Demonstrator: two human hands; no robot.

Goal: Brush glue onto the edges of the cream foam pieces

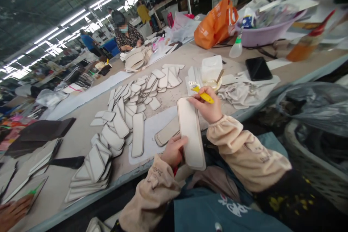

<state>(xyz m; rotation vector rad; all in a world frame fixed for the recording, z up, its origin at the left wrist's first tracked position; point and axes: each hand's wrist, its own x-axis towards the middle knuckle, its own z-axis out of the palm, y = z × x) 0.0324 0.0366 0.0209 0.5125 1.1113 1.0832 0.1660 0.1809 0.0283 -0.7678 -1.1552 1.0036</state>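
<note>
My left hand [173, 150] grips the near left edge of a long beige rounded strip [191, 132], holding it up over the table's front edge. My right hand [208, 106] is closed round a yellow-handled brush [202, 95] whose bristle end sits at the strip's far tip. Just beyond the brush stands a white plastic tub [211, 69] with glue and a stick in it. A second beige strip [168, 133] lies flat on a white sheet [152, 134] under my left hand.
Several beige cut pieces [127, 116] lie spread and stacked on the long table [81, 141]. Crumpled rags [239, 94], a black tablet [258, 68], a squeeze bottle [236, 48], an orange bag [216, 24] and a purple basin [265, 30] sit right. A person works at the far end [126, 36]. Another hand [12, 212] shows bottom left.
</note>
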